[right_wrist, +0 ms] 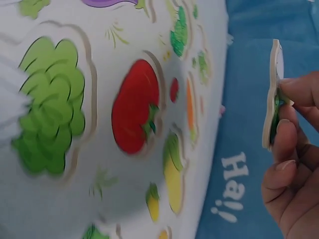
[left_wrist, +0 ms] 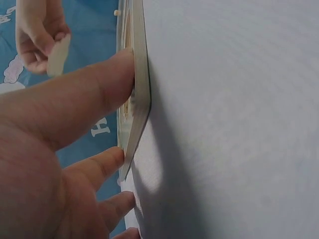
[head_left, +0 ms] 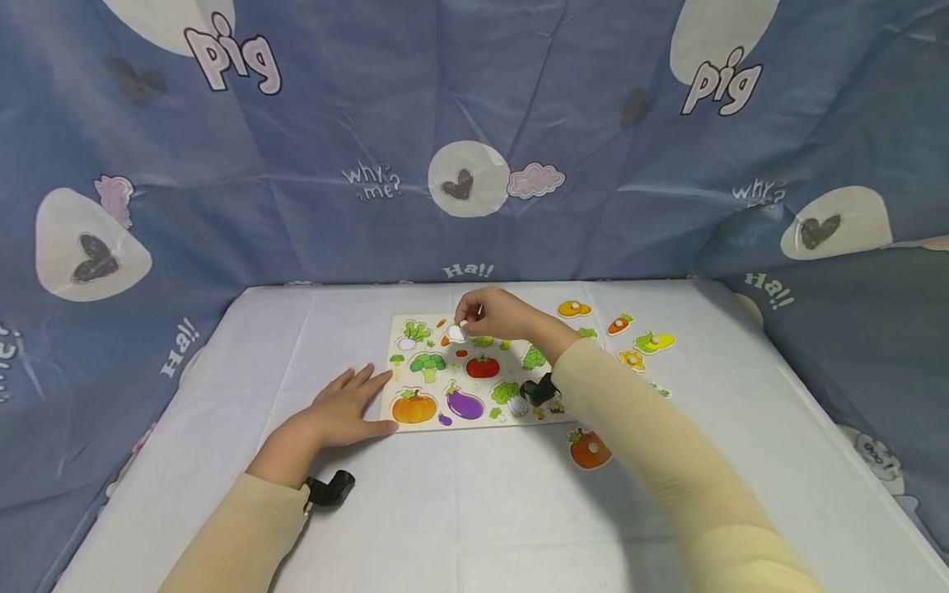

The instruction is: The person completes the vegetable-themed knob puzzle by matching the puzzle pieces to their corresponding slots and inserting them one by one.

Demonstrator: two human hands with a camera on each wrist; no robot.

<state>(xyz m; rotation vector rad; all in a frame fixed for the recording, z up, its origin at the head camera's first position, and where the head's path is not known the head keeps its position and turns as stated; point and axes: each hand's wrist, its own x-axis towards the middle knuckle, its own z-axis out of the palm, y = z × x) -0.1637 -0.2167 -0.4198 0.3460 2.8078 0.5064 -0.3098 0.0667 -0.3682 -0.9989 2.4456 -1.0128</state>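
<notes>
A white puzzle board printed with vegetables lies on the table. My right hand pinches a wooden puzzle piece by thumb and fingertips, raised over the board's far side. The piece stands edge-on in the right wrist view, with white and green on its painted face. My left hand is at the board's left side, fingers spread and thumb touching the near left corner. The left wrist view shows that thumb against the board's edge. A printed tomato sits mid-board.
Loose knobbed pieces lie to the right: a pumpkin near the board's front right corner, a carrot, corn and a tan-yellow piece. The right forearm covers part of that side. Blue printed cloth hangs behind the white table.
</notes>
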